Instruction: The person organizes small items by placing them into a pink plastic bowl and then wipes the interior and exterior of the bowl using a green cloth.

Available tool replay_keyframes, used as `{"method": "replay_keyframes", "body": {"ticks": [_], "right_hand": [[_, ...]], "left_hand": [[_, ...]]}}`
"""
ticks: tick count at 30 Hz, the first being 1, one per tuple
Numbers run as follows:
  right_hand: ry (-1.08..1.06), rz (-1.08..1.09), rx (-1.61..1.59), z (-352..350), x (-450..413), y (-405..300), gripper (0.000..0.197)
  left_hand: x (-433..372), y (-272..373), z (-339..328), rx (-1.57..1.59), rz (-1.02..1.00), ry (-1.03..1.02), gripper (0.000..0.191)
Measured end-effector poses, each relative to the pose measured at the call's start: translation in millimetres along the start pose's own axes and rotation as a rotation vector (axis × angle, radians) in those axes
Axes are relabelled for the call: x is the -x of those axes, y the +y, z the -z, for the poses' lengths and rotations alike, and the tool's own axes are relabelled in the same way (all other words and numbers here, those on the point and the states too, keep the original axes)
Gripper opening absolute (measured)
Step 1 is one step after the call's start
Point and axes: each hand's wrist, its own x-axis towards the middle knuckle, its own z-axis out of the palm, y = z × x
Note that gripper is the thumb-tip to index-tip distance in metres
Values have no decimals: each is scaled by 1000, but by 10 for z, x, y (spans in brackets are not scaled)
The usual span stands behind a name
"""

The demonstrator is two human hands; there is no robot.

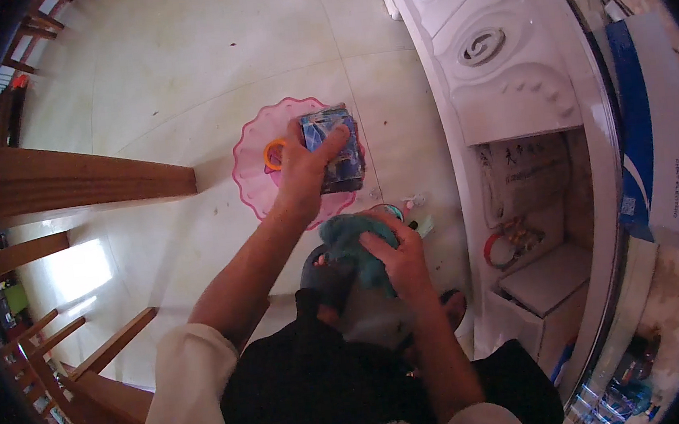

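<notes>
My left hand (311,160) grips a stack of flat, blue-patterned cards or small packets (334,146), the thumb across the top one. The stack is over the right part of a round pink plastic basin (255,183) with a scalloped rim. Inside the basin, beside my left wrist, lies an orange ring (274,155). Closer to my body, my right hand (400,249) holds a crumpled teal cloth (353,235). Just beyond that hand, a small round item with a teal rim (393,211) is partly hidden.
A white carved cabinet (511,100) runs along the right, with a white box (548,278) in its open bay. Wooden furniture legs (88,176) stand at the left. Small items, one a pale strip (425,227), lie on the tiled floor (228,46) near my right hand.
</notes>
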Motion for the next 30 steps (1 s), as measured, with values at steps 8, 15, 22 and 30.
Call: {"method": "replay_keyframes", "body": {"ticks": [8,15,22,30], "right_hand": [[220,325,371,-53,-91,-203,37],[288,318,296,-64,-74,-226,46],[228,177,-157,119,-25,-353,53],[171,80,-419,280,-20,-281,37]], "left_hand": [[214,-383,-121,-662,-248,-3,42],[356,-471,-170,-635,-327,-156,45],[424,-258,-264,-152,-58,-300,38],[302,-374,-112,56,230,-487,41]]}}
